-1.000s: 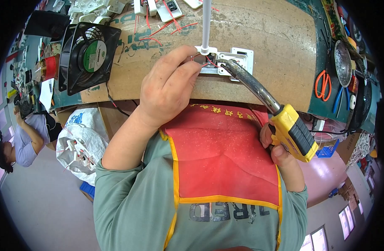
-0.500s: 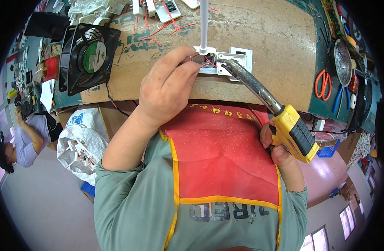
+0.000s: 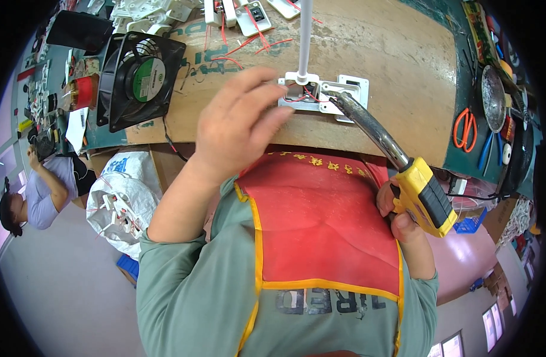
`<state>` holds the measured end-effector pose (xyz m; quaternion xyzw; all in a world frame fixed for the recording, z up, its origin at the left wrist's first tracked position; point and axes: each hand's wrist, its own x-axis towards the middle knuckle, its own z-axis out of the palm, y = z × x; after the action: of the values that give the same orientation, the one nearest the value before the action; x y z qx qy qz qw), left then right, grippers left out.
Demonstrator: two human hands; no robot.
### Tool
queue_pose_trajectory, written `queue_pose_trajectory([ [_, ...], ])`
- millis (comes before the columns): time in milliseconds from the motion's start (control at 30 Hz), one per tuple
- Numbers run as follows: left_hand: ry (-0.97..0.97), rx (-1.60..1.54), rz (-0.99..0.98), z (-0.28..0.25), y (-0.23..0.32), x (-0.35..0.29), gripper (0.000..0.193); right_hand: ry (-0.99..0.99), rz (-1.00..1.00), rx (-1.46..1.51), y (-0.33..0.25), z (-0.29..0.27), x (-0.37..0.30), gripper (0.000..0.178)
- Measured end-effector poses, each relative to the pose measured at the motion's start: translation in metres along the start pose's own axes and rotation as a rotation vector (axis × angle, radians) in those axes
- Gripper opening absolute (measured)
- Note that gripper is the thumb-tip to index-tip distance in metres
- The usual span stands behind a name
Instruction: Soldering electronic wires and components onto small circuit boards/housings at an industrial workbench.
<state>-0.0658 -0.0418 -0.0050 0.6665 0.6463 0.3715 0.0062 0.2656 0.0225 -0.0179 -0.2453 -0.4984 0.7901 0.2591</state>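
Observation:
My right hand point(image 3: 397, 208) is closed round the grip of a yellow and black soldering gun point(image 3: 426, 196). Its long metal barrel points up and left, and the dark tip lies over a white plastic housing point(image 3: 343, 94). Inside the housing's left part are a black component and thin red wires point(image 3: 309, 93). A white rod point(image 3: 306, 41) rises from the housing's upper edge. Just left of the housing hovers my left hand point(image 3: 240, 122), thumb and fingers apart, holding nothing. Its fingertips are near the housing's left end.
A black fan point(image 3: 143, 80) stands left on the cardboard-covered bench point(image 3: 398, 53). White switch housings point(image 3: 253, 21) and red wires lie at the back. Orange-handled scissors point(image 3: 465, 130), pliers point(image 3: 488, 152) and a metal bowl point(image 3: 493, 98) sit right. Another person point(image 3: 44, 187) works far left.
My left hand's pinch at the red wire has opened, and the fingers have drawn back left. The soldering gun still rests at the housing. The whole view has shifted slightly.

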Motion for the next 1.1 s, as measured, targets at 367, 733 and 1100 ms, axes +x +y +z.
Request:
queue_pose_trajectory([
  [367, -0.19, 0.289, -0.415, -0.025, -0.038, 0.024, 0.011, -0.027, -0.025, -0.007, 0.009, -0.006, 0.0, 0.045],
  [733, -0.121, 0.32, -0.32, -0.027, -0.015, 0.011, 0.01, 0.029, -0.009, -0.052, 0.007, -0.007, -0.003, 0.03],
  [1100, -0.012, -0.098, -0.171, 0.006, 0.026, -0.008, 0.016, 0.012, 0.002, -0.171, 0.006, -0.003, 0.002, 0.034],
])
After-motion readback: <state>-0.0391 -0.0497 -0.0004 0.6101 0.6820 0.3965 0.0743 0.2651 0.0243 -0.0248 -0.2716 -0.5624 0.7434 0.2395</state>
